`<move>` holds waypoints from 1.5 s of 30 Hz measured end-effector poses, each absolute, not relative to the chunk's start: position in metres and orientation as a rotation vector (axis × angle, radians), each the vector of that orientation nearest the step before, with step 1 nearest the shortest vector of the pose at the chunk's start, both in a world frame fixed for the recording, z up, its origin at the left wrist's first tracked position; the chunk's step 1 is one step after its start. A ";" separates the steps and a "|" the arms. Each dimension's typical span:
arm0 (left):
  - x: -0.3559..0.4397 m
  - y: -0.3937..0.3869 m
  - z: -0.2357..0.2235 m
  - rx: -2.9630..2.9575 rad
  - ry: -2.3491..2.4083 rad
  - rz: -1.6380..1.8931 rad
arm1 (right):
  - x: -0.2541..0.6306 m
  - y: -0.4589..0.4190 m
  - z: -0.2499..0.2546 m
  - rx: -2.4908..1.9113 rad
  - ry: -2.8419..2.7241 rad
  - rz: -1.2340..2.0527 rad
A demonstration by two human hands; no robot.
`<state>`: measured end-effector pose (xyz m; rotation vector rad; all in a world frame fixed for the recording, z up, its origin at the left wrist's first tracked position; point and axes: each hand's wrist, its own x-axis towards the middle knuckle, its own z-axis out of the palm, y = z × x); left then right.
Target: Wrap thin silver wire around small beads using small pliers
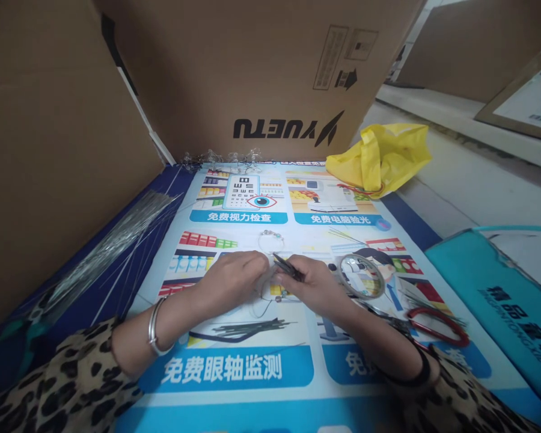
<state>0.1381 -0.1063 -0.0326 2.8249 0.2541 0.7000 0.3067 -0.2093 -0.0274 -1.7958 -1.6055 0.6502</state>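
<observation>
My left hand point(234, 279) rests curled on the printed poster point(234, 367), fingers pinched on a thin clear wire that loops below and above it. A small beaded wire ring point(270, 236) lies just beyond the fingertips. My right hand point(309, 282) is closed on dark slim pliers point(287, 266), whose tip points left toward the left fingertips. The two hands nearly touch. A silver bangle sits on my left wrist, a black band on my right.
A bundle of silver wires point(112, 240) lies at the left, short dark wire pieces point(247, 328) near me. A tape roll point(361, 275), red-handled scissors point(437, 325), a yellow bag point(381, 157), a teal pouch point(500, 300) sit right. Cardboard boxes point(252, 72) wall the back and left.
</observation>
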 end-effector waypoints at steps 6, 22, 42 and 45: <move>0.139 -0.107 -0.031 2.756 0.384 0.711 | 0.306 -0.209 -0.026 -1.779 -1.612 0.634; 0.137 -0.106 -0.027 2.196 0.498 0.751 | 0.311 -0.212 -0.012 -1.760 -1.543 0.626; 0.138 -0.103 -0.035 1.983 0.544 0.753 | 0.317 -0.215 -0.007 -1.967 -1.458 0.649; 0.139 -0.102 -0.036 1.931 0.527 0.755 | 0.317 -0.213 -0.017 -1.867 -1.419 0.691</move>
